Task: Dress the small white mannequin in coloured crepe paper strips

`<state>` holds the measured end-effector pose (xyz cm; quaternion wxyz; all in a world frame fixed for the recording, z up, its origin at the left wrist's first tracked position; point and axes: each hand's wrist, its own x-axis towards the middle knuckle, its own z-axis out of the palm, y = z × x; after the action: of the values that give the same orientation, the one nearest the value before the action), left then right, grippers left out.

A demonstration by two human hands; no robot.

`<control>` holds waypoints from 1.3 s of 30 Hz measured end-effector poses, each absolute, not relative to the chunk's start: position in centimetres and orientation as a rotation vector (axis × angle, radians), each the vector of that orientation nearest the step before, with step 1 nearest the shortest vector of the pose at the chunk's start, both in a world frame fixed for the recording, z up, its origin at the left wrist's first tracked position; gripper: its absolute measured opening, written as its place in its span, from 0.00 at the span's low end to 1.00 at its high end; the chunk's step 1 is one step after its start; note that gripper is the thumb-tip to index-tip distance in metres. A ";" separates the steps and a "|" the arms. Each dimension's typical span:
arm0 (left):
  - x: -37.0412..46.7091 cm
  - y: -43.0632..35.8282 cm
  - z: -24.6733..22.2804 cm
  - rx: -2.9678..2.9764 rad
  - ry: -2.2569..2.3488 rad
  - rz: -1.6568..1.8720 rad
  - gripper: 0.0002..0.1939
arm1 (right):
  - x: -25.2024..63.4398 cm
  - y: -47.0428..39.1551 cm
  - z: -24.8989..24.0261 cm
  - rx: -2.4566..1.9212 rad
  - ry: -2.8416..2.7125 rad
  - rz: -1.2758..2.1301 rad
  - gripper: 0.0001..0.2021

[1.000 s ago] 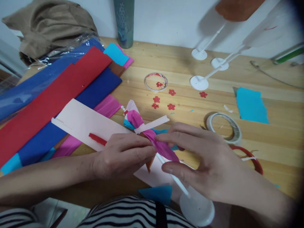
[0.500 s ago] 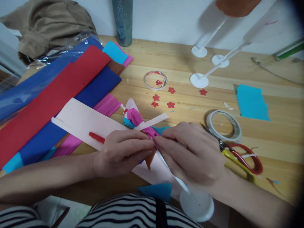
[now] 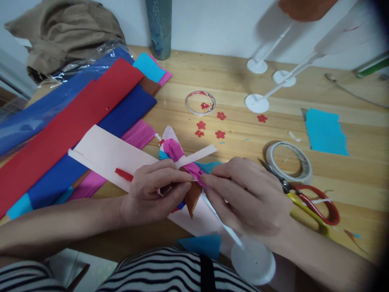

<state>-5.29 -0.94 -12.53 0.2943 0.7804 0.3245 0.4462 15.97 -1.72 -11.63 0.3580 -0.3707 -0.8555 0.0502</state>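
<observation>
A bundle of pink, blue, brown and white crepe paper (image 3: 174,149) lies between my hands, with a white strip (image 3: 200,155) across it. My left hand (image 3: 159,188) pinches the edge of the bundle, thumb against fingers. Close on its right, my right hand (image 3: 249,194) has its fingertips closed on the pink part. A white stick (image 3: 223,223) runs from under my right hand down to a round white base (image 3: 253,261). Beneath the bundle is a pale pink paper sheet (image 3: 112,156).
Scissors (image 3: 306,202) and a tape roll (image 3: 288,162) sit right of my right hand. Red paper flowers (image 3: 220,134) lie beyond the bundle, near a clear ring (image 3: 200,102). Coloured paper strips (image 3: 75,121) cover the left. White stands (image 3: 257,103) and a bottle (image 3: 159,30) are at the back.
My left thumb and fingers have parted slightly and shifted along the bundle's edge, showing more of the brown paper. My right hand stays nearly in place. The whole view has shifted slightly.
</observation>
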 end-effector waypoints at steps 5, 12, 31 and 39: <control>-5.1 -1.0 -12.6 2.041 0.920 1.196 0.03 | 16.0 -1.7 -11.7 -0.965 -2.199 0.163 0.07; -5.0 -1.1 -12.9 1.967 0.880 1.220 0.03 | 16.1 -1.6 -11.9 -0.932 -2.200 0.212 0.11; -4.9 -0.9 -12.3 1.944 0.787 1.215 0.04 | 16.2 -2.0 -11.7 -0.909 -2.190 0.224 0.08; -4.9 -0.9 -12.7 1.855 0.801 1.227 0.04 | 18.1 -2.3 -9.6 -0.997 -2.189 0.127 0.05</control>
<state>-4.85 -0.92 -12.67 0.3792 0.7262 0.3136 0.4802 18.07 -2.31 -9.60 0.3583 -0.3866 -0.8484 0.0493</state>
